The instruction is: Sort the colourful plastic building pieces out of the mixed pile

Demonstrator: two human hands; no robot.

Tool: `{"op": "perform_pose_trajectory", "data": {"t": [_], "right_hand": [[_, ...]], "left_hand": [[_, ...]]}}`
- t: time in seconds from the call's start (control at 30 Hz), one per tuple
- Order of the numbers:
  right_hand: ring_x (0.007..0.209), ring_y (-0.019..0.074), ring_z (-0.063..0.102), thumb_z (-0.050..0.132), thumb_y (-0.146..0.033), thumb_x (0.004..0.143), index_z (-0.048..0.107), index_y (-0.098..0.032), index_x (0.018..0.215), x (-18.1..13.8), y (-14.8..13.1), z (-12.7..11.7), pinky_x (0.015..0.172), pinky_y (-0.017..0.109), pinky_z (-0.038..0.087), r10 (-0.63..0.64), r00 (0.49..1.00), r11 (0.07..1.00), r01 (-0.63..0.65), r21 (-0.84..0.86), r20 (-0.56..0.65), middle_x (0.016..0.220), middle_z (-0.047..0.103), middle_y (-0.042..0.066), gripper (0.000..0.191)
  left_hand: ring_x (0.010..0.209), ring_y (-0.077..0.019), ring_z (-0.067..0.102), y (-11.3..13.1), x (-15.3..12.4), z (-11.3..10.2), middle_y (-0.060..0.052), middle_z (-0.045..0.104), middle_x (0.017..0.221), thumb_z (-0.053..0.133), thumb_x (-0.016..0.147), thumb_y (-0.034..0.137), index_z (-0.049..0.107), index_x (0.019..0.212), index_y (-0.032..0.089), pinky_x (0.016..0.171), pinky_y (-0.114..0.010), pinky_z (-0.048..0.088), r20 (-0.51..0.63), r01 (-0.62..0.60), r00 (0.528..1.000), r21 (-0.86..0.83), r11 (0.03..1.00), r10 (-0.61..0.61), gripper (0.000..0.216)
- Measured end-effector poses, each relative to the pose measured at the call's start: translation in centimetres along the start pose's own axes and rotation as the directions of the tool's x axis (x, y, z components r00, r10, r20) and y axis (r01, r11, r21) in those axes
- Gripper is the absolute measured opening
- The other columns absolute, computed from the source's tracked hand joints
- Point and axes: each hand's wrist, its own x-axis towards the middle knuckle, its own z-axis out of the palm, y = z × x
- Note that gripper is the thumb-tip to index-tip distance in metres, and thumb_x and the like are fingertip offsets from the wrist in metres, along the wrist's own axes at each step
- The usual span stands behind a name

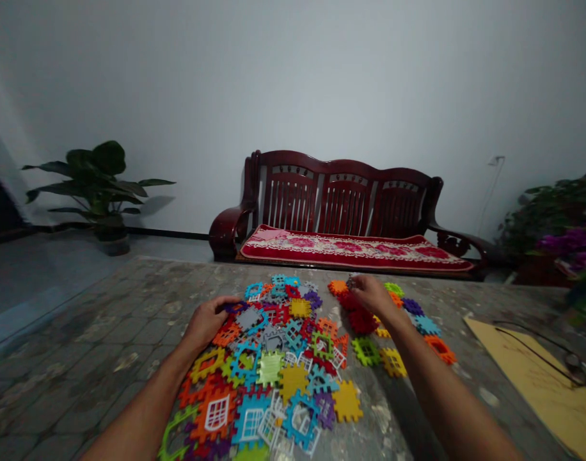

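A heap of flat, colourful interlocking plastic tiles (pixel 274 368) lies spread on a worn stone-patterned table (pixel 105 333). My left hand (pixel 207 320) rests at the left edge of the heap, fingers curled over a purple tile (pixel 235 307). My right hand (pixel 372 293) reaches to the far side of the heap, its fingers pinched on a small grey tile (pixel 353 280), above a cluster of red tiles (pixel 360 317). Orange, green, blue and yellow tiles lie scattered around the right hand.
A yellow board (pixel 537 378) with a dark cord on it lies at the table's right. Behind the table stand a dark red wooden bench (pixel 341 211) with a red patterned cushion, a potted plant (pixel 98 186) on the left and flowering plants (pixel 566 237) on the right.
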Motion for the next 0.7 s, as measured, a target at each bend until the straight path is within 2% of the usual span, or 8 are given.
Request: {"op": "perform_pose_trajectory", "data": {"t": [0.1,0.2,0.4,0.7], "right_hand": [[0.099,0.0233,0.065,0.048,-0.025,0.084,0.065,-0.017,0.117,-2.1,0.4,0.0,0.077,0.026,0.045,0.061,0.998,0.998,-0.061,-0.026,-0.014,0.111,0.07,0.01,0.038],[0.102,0.0263,0.065,0.047,-0.027,0.085,0.064,-0.017,0.118,-2.7,0.3,0.1,0.078,0.03,0.045,0.103,0.995,0.993,-0.103,-0.064,-0.008,0.113,0.069,0.013,0.039],[0.103,0.028,0.064,0.046,-0.028,0.085,0.065,-0.016,0.113,-2.1,-0.4,0.6,0.08,0.033,0.047,0.145,0.989,0.982,-0.141,-0.123,0.022,0.115,0.068,0.016,0.036],[0.098,0.025,0.067,0.044,-0.031,0.087,0.068,-0.017,0.105,-1.2,-0.1,1.7,0.078,0.031,0.048,0.182,0.982,0.975,-0.173,-0.138,0.056,0.11,0.07,0.015,0.033]], "left_hand": [[0.085,-0.0202,0.072,-0.3,0.2,0.0,0.001,0.079,0.09,0.052,0.058,0.013,0.077,0.089,0.023,0.082,-0.029,0.055,0.001,-0.023,1.0,0.021,1.0,0.023,0.04],[0.085,-0.0212,0.072,0.0,0.1,-0.1,0.0,0.079,0.09,0.052,0.059,0.014,0.076,0.09,0.022,0.085,-0.032,0.055,0.009,-0.026,1.0,0.042,0.999,0.025,0.041],[0.086,-0.0213,0.072,0.9,-0.2,-0.3,0.0,0.079,0.091,0.052,0.058,0.014,0.076,0.088,0.022,0.085,-0.032,0.055,0.002,-0.005,1.0,0.068,0.998,0.005,0.04],[0.088,-0.0218,0.072,0.1,0.1,-0.2,0.0,0.079,0.092,0.052,0.059,0.013,0.077,0.091,0.023,0.085,-0.031,0.055,0.006,-0.005,1.0,0.039,0.999,0.005,0.042]]}}
